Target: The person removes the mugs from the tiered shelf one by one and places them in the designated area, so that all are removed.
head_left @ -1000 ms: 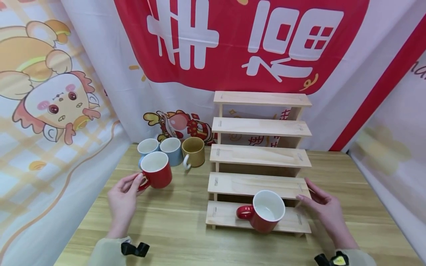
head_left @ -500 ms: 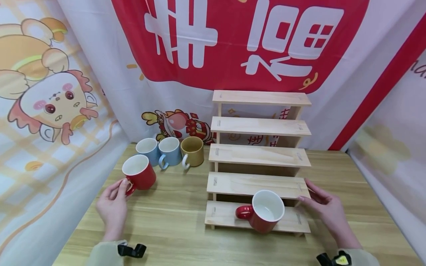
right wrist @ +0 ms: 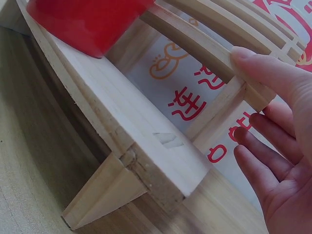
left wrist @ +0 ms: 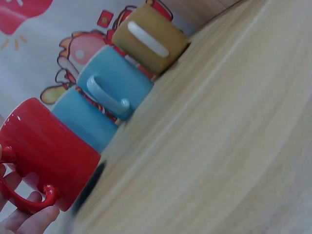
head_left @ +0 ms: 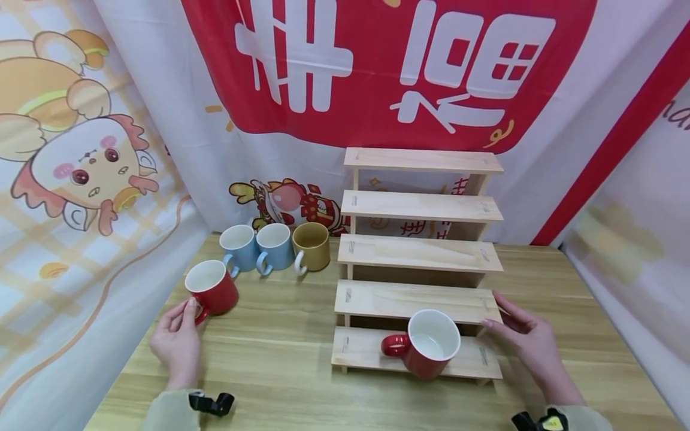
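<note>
My left hand pinches the handle of a red mug with a white inside. In the left wrist view that mug is close over the table, a dark shadow by its base. At the right, my right hand holds the end of a board of the stepped wooden shelf, second tier from the bottom. The right wrist view shows the thumb on the board's edge and the other fingers beyond its end. A second red mug stands on the lowest tier, handle to the left.
Behind the held mug, two light blue mugs and a mustard mug with a pale handle stand in a row at the table's back edge. Printed cloth hangs behind and on both sides. Wood-grain table lies between left hand and shelf.
My left hand has carried the red mug left and toward me, down from in front of the blue mugs, whose handles now show. The right hand keeps its hold on the shelf.
</note>
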### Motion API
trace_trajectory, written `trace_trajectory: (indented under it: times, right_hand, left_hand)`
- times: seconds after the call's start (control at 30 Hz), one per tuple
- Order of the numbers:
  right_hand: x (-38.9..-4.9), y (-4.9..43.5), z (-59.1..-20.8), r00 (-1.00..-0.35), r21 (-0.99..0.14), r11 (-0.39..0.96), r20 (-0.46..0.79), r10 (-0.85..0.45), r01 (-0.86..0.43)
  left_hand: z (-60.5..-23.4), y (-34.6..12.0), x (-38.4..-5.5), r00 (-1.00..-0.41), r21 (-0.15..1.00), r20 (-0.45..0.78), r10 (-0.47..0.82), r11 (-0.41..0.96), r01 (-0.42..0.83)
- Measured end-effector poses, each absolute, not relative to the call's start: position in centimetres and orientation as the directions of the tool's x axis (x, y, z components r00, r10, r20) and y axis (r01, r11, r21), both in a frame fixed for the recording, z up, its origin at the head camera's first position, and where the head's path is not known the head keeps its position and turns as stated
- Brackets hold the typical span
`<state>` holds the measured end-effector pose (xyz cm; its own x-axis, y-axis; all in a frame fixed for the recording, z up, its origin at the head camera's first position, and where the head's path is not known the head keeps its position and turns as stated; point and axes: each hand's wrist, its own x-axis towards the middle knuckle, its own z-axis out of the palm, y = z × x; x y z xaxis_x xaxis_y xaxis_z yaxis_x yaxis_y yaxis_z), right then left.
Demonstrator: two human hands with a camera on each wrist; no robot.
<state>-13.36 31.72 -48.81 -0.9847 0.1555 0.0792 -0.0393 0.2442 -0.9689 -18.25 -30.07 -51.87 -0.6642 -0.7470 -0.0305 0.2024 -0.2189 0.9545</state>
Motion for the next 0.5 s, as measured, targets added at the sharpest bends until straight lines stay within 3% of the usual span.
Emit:
trace_trajectory:
  times: [0.5]
  right_hand:
    - [-13.35, 31.81, -49.45, -0.984, -0.972, 0.236, 0.055, 0.169, -0.014]
  left_hand:
    - [-52.96, -30.87, -18.35, -0.652, 0.941, -0.031, -0.758, -0.242, 0.237]
